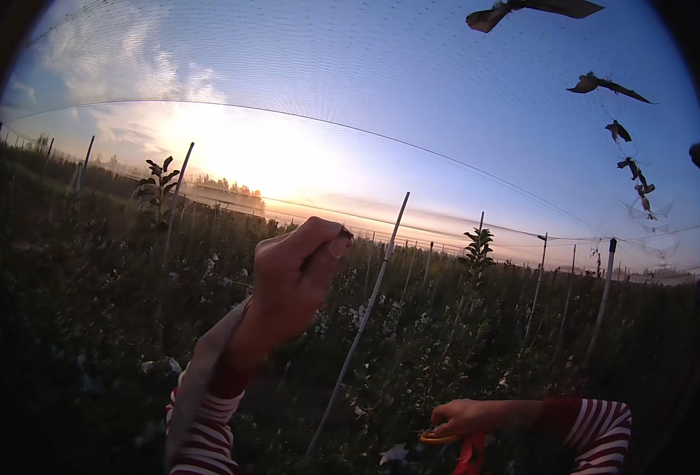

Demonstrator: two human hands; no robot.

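Observation:
My left hand (pixel 296 273) is raised in front of me, fingers closed in a pinch. A small dark scrap (pixel 346 233) shows at the tips of its thumb and forefinger; what it is I cannot make out. Lower right, my right hand (pixel 462 416) is closed round a tool with an orange loop handle (pixel 438 437); the rest of the tool is hidden. Below that hand hangs a bright red strip (pixel 470 455), perhaps touching it. Both arms wear dark red sleeves with white stripes.
Dense leafy plants (pixel 421 348) fill the field. A pale pole (pixel 363 321) leans just right of my left hand, with more poles (pixel 603 293) beyond. Fine netting (pixel 413 71) spreads overhead, carrying dark dangling scraps (pixel 595 83). Low sun glows behind distant trees.

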